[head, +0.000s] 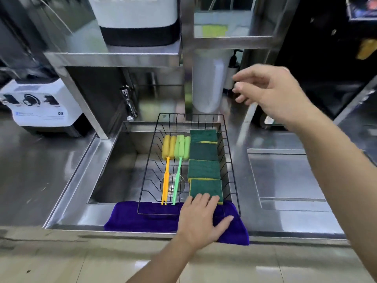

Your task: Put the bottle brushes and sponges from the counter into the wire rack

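Note:
A black wire rack [234, 180] sits over the sink. In it lie a yellow bottle brush [167, 160] and a green bottle brush [179, 158] side by side, handles toward me. Along the rack's right side several green scouring sponges [204, 168] lie in a row. My left hand [201, 219] rests flat at the rack's near edge, fingertips touching the nearest sponge [206, 187]. My right hand [271, 94] hovers high above the counter to the right of the rack, fingers loosely curled, holding nothing.
A purple cloth [142, 217] lies under the rack's front edge. The steel sink [114, 170] has a tap [129, 105] at its back. A white blender base [42, 105] stands at left, a white cylinder [208, 84] behind the rack. Steel counter [285, 176] spreads right.

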Demonstrator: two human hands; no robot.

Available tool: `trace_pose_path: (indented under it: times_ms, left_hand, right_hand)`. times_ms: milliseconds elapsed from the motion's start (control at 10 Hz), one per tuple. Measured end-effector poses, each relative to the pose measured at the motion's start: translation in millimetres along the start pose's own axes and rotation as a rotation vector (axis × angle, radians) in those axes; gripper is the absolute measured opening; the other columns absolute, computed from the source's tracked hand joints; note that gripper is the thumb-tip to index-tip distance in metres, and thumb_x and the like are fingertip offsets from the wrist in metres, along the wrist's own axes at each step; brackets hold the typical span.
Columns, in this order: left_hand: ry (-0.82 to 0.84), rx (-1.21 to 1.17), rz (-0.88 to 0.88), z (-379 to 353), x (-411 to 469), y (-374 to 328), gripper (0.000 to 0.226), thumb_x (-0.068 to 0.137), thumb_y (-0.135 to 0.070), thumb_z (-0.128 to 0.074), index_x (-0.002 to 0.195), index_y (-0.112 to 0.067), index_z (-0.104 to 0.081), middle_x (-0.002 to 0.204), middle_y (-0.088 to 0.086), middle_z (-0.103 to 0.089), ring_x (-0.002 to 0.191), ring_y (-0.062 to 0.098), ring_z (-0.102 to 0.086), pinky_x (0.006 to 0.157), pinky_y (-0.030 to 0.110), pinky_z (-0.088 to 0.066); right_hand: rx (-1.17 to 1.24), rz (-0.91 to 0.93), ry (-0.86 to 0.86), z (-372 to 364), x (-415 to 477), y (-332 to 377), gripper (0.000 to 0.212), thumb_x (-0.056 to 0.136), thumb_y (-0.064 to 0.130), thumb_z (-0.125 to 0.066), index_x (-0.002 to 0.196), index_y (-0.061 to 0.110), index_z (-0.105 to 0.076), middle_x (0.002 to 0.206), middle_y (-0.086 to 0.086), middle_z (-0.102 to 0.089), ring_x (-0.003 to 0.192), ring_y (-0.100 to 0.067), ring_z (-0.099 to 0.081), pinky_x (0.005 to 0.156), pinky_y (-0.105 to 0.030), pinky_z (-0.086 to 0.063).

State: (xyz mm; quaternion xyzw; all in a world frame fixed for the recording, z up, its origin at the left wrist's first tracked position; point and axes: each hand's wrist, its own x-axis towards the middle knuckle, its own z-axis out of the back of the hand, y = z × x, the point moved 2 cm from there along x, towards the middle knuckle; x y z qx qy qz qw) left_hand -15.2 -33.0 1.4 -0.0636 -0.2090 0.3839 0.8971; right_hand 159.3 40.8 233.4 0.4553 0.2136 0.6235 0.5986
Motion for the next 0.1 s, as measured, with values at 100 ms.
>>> trace_pose_path:
  times_ms: [100]
  left_hand:
    - [-0.183, -0.053, 0.042, 31.7, 25.9, -0.2, 0.056, 0.088, -0.058, -0.042, 0.116, -0.015, -0.063, 0.113, 0.002, -0.065, 0.105, 0.020, -0.058, 0.091, 0.036, -0.044]
  right_hand:
    - [0.119, 0.198, -0.099, 40.9, -30.6, 56.8, 0.011, 0.088, 0.012, -0.058, 0.095, 0.019, -0.063, 0.077, -0.004, -0.068, 0.061, -0.004, -0.065, 0.066, -0.018, -0.054]
